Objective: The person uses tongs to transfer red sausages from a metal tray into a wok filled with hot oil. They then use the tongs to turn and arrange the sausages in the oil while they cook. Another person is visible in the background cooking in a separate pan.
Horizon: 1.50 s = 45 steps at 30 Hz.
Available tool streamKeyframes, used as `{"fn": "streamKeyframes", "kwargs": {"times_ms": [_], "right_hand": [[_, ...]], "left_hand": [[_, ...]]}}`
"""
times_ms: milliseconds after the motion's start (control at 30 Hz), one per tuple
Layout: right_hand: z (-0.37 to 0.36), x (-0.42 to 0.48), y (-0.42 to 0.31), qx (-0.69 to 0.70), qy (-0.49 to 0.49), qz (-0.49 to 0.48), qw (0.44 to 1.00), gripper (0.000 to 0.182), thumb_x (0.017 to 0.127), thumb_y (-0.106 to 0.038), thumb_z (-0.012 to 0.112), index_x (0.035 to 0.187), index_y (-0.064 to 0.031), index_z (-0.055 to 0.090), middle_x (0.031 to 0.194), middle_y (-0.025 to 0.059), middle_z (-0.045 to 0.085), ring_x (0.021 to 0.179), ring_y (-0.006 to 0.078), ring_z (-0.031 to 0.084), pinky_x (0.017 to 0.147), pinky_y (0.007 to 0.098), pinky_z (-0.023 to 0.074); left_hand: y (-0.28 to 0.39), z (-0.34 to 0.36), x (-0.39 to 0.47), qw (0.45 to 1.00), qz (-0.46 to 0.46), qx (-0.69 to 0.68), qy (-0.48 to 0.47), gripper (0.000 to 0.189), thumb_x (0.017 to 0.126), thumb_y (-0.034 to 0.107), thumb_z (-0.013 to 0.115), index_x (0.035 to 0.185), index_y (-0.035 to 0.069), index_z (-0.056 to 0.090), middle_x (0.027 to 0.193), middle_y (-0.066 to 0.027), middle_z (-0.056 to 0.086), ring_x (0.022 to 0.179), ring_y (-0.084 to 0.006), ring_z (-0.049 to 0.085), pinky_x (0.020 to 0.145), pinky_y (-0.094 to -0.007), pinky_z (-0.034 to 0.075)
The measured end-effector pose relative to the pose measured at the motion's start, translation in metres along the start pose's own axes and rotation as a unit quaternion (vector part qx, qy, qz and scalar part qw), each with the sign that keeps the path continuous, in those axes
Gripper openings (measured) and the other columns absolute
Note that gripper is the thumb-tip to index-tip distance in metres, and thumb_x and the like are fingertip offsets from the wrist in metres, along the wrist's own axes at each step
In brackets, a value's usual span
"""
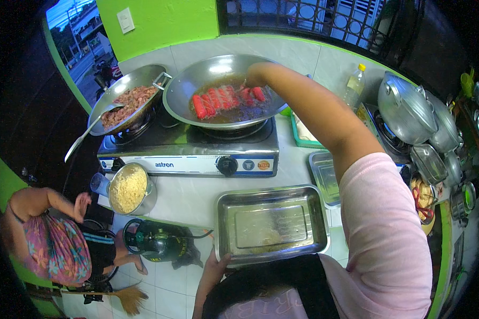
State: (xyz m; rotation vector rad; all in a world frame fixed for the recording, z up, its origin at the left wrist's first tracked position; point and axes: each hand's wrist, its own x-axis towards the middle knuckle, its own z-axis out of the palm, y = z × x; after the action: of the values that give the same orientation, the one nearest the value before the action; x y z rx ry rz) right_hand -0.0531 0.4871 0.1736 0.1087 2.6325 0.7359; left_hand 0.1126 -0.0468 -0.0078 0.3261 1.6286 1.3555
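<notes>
My left hand (215,265) grips the lower left rim of a rectangular stainless steel tray (271,229), held at the counter's near edge. Inside the tray is only a thin, wet-looking residue. My right arm stretches forward, so that my right hand (257,75) is over the right side of a large metal wok (179,99). What its fingers hold, if anything, is hidden. Below it, several red sausages (215,101) lie in bubbling oil, most side by side and a few apart on the right. The wok rests on the right burner of a two-burner gas stove (187,163).
A second wok (97,123) with chopped meat and a ladle (82,139) sits on the left burner. Nearby are a pot of pale chopped food (129,189), a green gas cylinder (155,241), a glass container (325,175) and a bottle (355,85). Another person (56,239) stands left.
</notes>
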Motion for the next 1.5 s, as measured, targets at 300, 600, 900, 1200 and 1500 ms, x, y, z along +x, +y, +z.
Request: {"fn": "streamKeyframes", "kwargs": {"times_ms": [300,600,900,1200,1500], "right_hand": [[-0.036,-0.057,0.002,0.218,0.008,0.188,0.958,0.038,0.078,-0.042,0.056,0.087,-0.0063,0.067,0.082,0.016,0.064,0.072,0.0294,0.061,0.066,0.0408,0.0465],[0.002,-0.021,0.002,0.192,0.027,0.187,0.963,0.043,0.078,-0.045,0.055,0.087,-0.0052,0.067,0.079,0.0168,0.063,0.068,0.0295,0.06,0.065,0.0414,0.0461],[-0.007,-0.024,0.008,0.202,0.05,0.099,0.973,0.041,0.08,-0.043,0.054,0.087,-0.0041,0.065,0.073,0.0173,0.062,0.059,0.0292,0.057,0.057,0.0419,0.0462],[-0.003,-0.037,0.022,0.164,0.006,0.18,0.97,0.037,0.078,-0.041,0.056,0.088,-0.0068,0.067,0.08,0.0162,0.064,0.071,0.0294,0.06,0.066,0.0426,0.046],[-0.035,-0.085,0.007,0.222,0.021,0.251,0.942,0.044,0.07,-0.046,0.065,0.091,-0.007,0.067,0.086,0.0146,0.065,0.076,0.03,0.06,0.07,0.0417,0.0466]], "left_hand": [[-0.005,-0.007,0.001,0.999,0.022,-0.01,-0.036,0.036,0.086,0.015,0.053,0.118,0.002,0.042,0.097,-0.0092,0.056,0.083,-0.0175,0.055,0.063,-0.0301,0.05],[-0.003,-0.007,0.003,0.999,0.013,0.032,-0.042,0.034,0.085,0.014,0.054,0.116,0.002,0.044,0.097,-0.0082,0.057,0.084,-0.0159,0.056,0.063,-0.029,0.05],[-0.01,-0.007,0.004,0.999,0.027,0.022,-0.032,0.032,0.086,0.013,0.054,0.114,0.002,0.044,0.094,-0.0084,0.058,0.079,-0.0157,0.057,0.061,-0.029,0.05],[-0.019,-0.009,0.005,0.999,0.033,0.014,-0.016,0.03,0.086,0.016,0.054,0.111,0.002,0.046,0.088,-0.0061,0.059,0.074,-0.0129,0.054,0.062,-0.0262,0.046],[-0.021,-0.011,0.006,0.999,0.033,-0.007,-0.029,0.032,0.086,0.017,0.055,0.112,0.001,0.046,0.09,-0.0074,0.059,0.076,-0.0134,0.055,0.064,-0.0278,0.047]]}}
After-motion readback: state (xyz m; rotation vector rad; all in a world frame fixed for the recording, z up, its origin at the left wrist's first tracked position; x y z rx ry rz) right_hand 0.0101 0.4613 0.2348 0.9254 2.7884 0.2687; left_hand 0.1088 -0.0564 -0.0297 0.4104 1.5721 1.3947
